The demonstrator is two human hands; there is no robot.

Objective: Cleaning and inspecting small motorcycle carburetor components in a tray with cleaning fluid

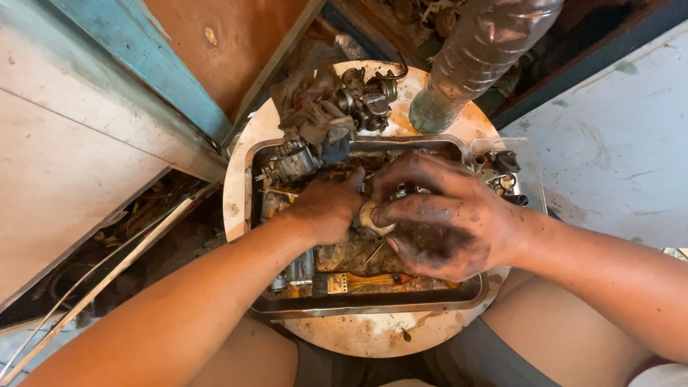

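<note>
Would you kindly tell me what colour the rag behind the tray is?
Dirty grey-brown; the rag shows best in the head view.

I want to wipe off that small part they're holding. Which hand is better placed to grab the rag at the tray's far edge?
Probably left: the left hand sits nearer the rag, while the right hand wraps the small part.

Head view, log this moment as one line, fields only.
left hand: grip on small round metal part | right hand: same part, greasy | under: metal tray | behind: carburetor, plastic bottle
</note>
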